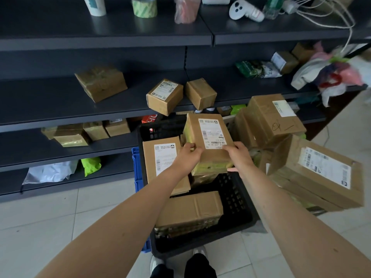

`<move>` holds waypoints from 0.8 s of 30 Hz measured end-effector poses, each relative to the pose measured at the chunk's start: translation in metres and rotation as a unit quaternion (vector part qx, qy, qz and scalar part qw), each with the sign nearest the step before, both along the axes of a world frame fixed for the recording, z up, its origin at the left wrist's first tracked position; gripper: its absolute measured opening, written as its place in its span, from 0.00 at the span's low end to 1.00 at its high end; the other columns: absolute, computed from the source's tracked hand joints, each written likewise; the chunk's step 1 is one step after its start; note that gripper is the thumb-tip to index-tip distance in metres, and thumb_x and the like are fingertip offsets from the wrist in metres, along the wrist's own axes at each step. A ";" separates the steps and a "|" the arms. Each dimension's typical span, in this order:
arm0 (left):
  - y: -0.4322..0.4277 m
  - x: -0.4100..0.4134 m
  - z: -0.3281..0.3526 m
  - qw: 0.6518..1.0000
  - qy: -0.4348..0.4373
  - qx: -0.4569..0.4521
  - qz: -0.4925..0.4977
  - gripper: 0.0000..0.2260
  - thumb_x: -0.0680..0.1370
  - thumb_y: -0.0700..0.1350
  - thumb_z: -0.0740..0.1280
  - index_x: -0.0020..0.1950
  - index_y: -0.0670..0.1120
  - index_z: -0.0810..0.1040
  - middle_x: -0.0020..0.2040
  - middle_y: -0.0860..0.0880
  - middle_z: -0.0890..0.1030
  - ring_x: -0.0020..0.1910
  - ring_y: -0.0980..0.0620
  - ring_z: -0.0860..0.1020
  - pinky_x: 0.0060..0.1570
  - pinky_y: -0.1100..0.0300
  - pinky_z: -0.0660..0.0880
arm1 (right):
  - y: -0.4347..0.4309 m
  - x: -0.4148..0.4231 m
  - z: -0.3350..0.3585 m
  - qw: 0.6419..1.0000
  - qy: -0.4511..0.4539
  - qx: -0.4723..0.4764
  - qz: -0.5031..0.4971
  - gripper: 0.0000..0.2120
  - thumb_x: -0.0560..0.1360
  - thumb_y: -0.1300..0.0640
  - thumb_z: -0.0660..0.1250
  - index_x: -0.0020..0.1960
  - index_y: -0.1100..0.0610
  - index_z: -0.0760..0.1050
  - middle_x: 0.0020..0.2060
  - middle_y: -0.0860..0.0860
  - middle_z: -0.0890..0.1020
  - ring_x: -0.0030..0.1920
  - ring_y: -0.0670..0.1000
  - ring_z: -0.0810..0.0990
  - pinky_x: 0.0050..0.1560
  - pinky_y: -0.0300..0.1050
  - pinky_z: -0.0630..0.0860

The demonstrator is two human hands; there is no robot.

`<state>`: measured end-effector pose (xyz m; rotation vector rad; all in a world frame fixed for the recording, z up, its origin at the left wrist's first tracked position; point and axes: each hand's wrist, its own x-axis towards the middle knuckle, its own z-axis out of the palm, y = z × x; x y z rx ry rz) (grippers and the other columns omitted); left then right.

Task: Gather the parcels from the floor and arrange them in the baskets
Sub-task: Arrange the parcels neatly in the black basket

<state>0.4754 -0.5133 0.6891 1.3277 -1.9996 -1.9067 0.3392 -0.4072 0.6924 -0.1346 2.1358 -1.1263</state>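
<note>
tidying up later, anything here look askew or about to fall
Yes: the labelled box on the middle shelf juts over its front edge, and the boxes piled right of the black basket lean at odd angles.

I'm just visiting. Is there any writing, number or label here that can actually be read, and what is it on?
"00 20", probably, upside down on the white label of the held parcel; the rest is too small.
Label on the left parcel in the black basket: blurred.
Pen mark on the tall box: a loop and dash, no clear letter.
Red packet: white letters, unreadable.
</note>
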 end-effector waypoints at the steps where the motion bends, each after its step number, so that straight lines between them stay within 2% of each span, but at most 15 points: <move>1: -0.001 0.000 0.000 1.000 -0.004 -0.002 0.003 0.21 0.81 0.53 0.59 0.70 0.45 0.69 0.66 0.48 0.72 0.60 0.49 0.73 0.54 0.58 0.66 | -0.001 -0.002 -0.001 1.000 0.000 0.007 -0.005 0.12 0.80 0.49 0.62 0.61 0.52 0.69 0.58 0.51 0.75 0.56 0.56 0.75 0.58 0.63 0.77; 4: -0.004 0.004 -0.012 0.999 -0.038 0.023 0.022 0.13 0.82 0.53 0.57 0.60 0.46 0.70 0.59 0.48 0.75 0.57 0.48 0.74 0.54 0.54 0.68 | -0.005 -0.007 -0.005 0.997 0.027 0.062 0.030 0.17 0.81 0.42 0.56 0.59 0.56 0.67 0.55 0.54 0.75 0.51 0.56 0.74 0.60 0.60 0.75; 6: -0.004 0.009 -0.019 0.997 -0.057 0.030 0.041 0.10 0.82 0.52 0.56 0.57 0.47 0.67 0.57 0.47 0.76 0.54 0.48 0.75 0.52 0.53 0.70 | -0.009 -0.010 -0.008 0.994 0.045 0.084 0.058 0.23 0.82 0.38 0.52 0.62 0.57 0.67 0.57 0.55 0.75 0.53 0.57 0.74 0.58 0.55 0.73; 8: -0.004 0.008 -0.022 0.995 -0.071 0.010 0.064 0.10 0.82 0.50 0.55 0.59 0.46 0.67 0.58 0.46 0.72 0.50 0.48 0.73 0.47 0.55 0.69 | -0.015 -0.013 -0.012 0.995 0.033 0.078 0.058 0.29 0.81 0.36 0.50 0.69 0.58 0.66 0.62 0.56 0.75 0.59 0.58 0.75 0.59 0.54 0.72; 10: -0.006 0.002 -0.021 0.994 -0.060 -0.028 0.084 0.10 0.82 0.46 0.56 0.62 0.45 0.67 0.60 0.48 0.66 0.52 0.48 0.71 0.50 0.56 0.68 | -0.021 -0.014 -0.013 0.997 0.019 0.059 0.048 0.30 0.81 0.37 0.51 0.73 0.59 0.61 0.64 0.56 0.75 0.62 0.59 0.75 0.60 0.53 0.71; 13: -0.007 -0.010 -0.017 0.997 0.012 -0.001 0.081 0.17 0.81 0.41 0.58 0.70 0.46 0.63 0.62 0.50 0.70 0.58 0.50 0.72 0.54 0.58 0.69 | -0.027 -0.013 -0.013 0.997 0.002 0.039 0.067 0.28 0.81 0.38 0.53 0.74 0.55 0.59 0.63 0.54 0.78 0.56 0.55 0.77 0.59 0.52 0.72; 16: -0.008 -0.017 -0.011 0.996 0.009 0.040 0.080 0.21 0.81 0.44 0.60 0.74 0.47 0.63 0.60 0.52 0.75 0.58 0.51 0.74 0.57 0.56 0.71 | -0.029 -0.012 -0.012 0.996 0.005 0.038 0.084 0.28 0.80 0.38 0.54 0.75 0.50 0.60 0.62 0.51 0.79 0.58 0.55 0.79 0.63 0.54 0.73; 18: -0.009 -0.019 -0.008 0.995 0.011 0.040 0.093 0.25 0.77 0.48 0.60 0.74 0.50 0.65 0.63 0.50 0.77 0.61 0.48 0.76 0.63 0.51 0.73 | -0.026 -0.016 -0.013 0.996 0.013 0.041 0.073 0.30 0.78 0.36 0.55 0.75 0.49 0.59 0.62 0.52 0.79 0.58 0.56 0.79 0.64 0.58 0.73; 20: -0.011 -0.022 -0.005 0.993 0.016 0.046 0.108 0.28 0.75 0.52 0.58 0.75 0.52 0.64 0.66 0.47 0.76 0.62 0.44 0.76 0.64 0.45 0.73 | -0.020 -0.021 -0.010 0.997 0.021 0.051 0.049 0.32 0.78 0.34 0.53 0.76 0.50 0.56 0.62 0.54 0.79 0.58 0.59 0.79 0.63 0.59 0.74; 22: -0.009 -0.026 0.002 0.994 0.022 0.023 0.104 0.24 0.79 0.55 0.56 0.76 0.54 0.62 0.68 0.45 0.74 0.63 0.42 0.75 0.61 0.43 0.75 | -0.014 -0.023 -0.006 0.997 0.035 0.068 0.034 0.33 0.79 0.33 0.50 0.78 0.50 0.53 0.63 0.56 0.77 0.57 0.59 0.79 0.59 0.54 0.74; 24: -0.004 -0.032 0.012 0.996 -0.011 -0.036 0.076 0.25 0.80 0.61 0.52 0.77 0.56 0.60 0.72 0.45 0.70 0.66 0.41 0.72 0.60 0.41 0.75 | -0.006 -0.025 0.001 0.993 0.060 0.096 0.039 0.34 0.80 0.33 0.46 0.78 0.52 0.54 0.63 0.56 0.76 0.54 0.57 0.77 0.52 0.50 0.70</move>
